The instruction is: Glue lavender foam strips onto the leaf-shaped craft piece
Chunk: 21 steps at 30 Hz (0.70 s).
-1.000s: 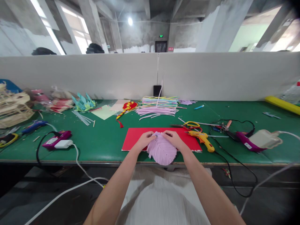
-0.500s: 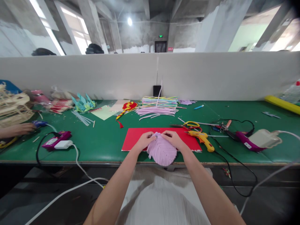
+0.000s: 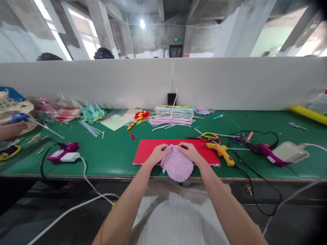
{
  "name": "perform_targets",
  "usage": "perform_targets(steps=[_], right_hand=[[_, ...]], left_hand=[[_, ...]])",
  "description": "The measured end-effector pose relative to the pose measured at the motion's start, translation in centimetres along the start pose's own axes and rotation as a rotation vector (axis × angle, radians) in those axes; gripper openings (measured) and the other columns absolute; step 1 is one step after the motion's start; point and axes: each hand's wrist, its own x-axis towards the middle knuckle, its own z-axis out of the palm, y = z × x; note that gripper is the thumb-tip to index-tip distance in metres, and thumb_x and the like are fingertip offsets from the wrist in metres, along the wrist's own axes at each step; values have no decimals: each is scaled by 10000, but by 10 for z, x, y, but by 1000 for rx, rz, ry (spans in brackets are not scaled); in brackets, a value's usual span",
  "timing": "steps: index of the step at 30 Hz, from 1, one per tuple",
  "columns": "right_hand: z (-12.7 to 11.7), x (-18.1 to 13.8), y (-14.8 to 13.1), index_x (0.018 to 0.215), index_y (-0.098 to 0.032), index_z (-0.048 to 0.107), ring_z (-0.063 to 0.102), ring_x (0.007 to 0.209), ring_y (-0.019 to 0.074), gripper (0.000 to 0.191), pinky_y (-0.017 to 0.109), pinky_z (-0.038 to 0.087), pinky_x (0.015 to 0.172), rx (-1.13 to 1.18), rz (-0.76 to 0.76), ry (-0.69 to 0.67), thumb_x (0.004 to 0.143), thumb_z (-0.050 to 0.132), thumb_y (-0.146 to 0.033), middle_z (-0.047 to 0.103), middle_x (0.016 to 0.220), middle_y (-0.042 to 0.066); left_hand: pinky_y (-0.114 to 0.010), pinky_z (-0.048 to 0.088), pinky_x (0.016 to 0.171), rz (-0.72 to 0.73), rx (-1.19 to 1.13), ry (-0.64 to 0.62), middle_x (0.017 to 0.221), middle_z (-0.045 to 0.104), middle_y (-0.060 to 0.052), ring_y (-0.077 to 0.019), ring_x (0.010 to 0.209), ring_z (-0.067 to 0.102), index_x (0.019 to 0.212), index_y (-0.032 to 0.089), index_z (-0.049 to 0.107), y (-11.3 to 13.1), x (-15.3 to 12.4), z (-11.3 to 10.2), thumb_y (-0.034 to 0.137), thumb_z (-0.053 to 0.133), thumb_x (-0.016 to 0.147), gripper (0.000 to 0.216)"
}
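A lilac leaf shape made of layered fuzzy strips (image 3: 178, 166) hangs partly over the near edge of a red board (image 3: 145, 151). At its upper left, my left hand (image 3: 160, 153) pinches the rim with thumb and fingers. My right hand (image 3: 188, 151) grips the upper right side the same way, close to the other hand. The fingertips hide part of the leaf's top end. Just right of the board's middle lie scissors (image 3: 209, 136) with yellow and red handles, and a yellow glue gun (image 3: 221, 152) rests across the board's right end.
Bundles of pastel pipe cleaners (image 3: 172, 117) lie behind the board, beside a red-and-yellow tasselled ornament (image 3: 141, 116). Purple power strips stand left (image 3: 62, 153) and right (image 3: 272, 156), with trailing cords. At far left, a co-worker's hand (image 3: 12, 130) holds a blue glue gun (image 3: 18, 117).
My hands and the lilac leaf stay almost in place. At far left, the co-worker's hand has lifted the blue glue gun away from the table, up and to the left.
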Motion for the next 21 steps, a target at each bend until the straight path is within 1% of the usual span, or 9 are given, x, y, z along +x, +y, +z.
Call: perform_targets(steps=[6,14,18,21], right_hand=[[1,-2,-4,844,-181,669,604,818,180,294,298,449,760,-8,-10,-44,775,608,-460,688,854,29],[0,-3,-5,836,-178,673,612,821,188,276,303,451,761,-26,-30,-41,781,599,-438,698,853,37],[0,-3,-4,837,-175,670,612,817,185,276,297,452,755,-29,-33,-40,785,594,-435,697,853,37],[1,-3,-3,838,-177,672,612,815,184,283,297,454,753,-30,-35,-41,785,594,-444,698,853,35]], left_hand=[[-238,338,629,4,-3,-15,662,491,36,-128,666,449,694,168,542,1,-1,0,460,547,783,306],[-243,356,661,10,-26,-21,699,517,24,-135,702,471,728,161,554,1,0,1,463,544,786,308],[-244,368,676,10,-36,-19,696,518,25,-134,707,476,709,161,543,0,0,1,485,522,794,336],[-243,366,673,17,-28,-24,699,523,26,-134,708,474,714,161,549,1,0,1,494,538,783,340]])
